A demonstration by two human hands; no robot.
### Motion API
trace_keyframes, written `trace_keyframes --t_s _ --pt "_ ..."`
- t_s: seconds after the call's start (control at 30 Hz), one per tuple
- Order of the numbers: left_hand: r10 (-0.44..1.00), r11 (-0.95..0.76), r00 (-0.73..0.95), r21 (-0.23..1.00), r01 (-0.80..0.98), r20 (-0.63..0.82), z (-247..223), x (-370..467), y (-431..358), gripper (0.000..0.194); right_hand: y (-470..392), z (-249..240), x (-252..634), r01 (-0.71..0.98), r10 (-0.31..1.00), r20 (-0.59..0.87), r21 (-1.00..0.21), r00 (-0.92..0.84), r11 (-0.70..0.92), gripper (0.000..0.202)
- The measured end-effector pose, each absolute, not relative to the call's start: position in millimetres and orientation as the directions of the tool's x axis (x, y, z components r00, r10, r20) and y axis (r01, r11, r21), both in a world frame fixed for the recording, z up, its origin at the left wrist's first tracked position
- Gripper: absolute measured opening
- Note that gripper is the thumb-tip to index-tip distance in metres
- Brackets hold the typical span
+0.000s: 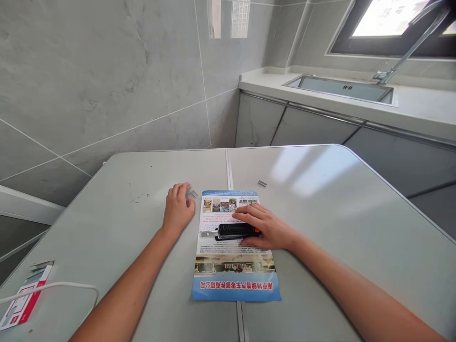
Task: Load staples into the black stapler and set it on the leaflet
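Observation:
A black stapler [235, 231] lies across a printed leaflet [235, 290], its silver metal tray extending to the left. My right hand [265, 229] is around the stapler's right end, thumb on the near side and fingers over the far side, resting partly on the paper. Left of the leaflet, my left hand [177, 209] rests on the table with fingers loosely bent and thumb apart. Just beside its fingertips lies a small strip of staples [194, 194]. A second staple strip [262, 183] sits past the leaflet's far right corner.
The pale folding table [306, 289] has a seam down its middle. A white cable [71, 284] crosses a red and white package [26, 301] at the left. Behind are a tiled wall [107, 71] and a counter with a sink [342, 90] and faucet [386, 76].

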State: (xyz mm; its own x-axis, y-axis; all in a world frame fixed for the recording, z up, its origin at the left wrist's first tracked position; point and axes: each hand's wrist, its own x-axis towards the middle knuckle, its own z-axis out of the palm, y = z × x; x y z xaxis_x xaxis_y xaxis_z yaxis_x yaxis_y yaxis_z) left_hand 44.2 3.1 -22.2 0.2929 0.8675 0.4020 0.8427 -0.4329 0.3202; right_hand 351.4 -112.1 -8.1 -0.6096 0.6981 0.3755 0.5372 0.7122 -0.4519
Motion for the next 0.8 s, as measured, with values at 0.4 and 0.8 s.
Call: trace_keyframes --t_s 0.4,0.8 --pt "0.886 -0.448 0.318 0.443 0.776 0.338 -15 46 0 0.011 -120 -16 336 0.589 0.677 0.423 -0.335 -0.603 0.735 0.051" --pt "0.704 -0.695 0.580 0.567 0.442 0.410 7 66 -48 0.021 -125 -17 331 0.615 0.642 0.571 -0.278 -0.512 0.738 0.035"
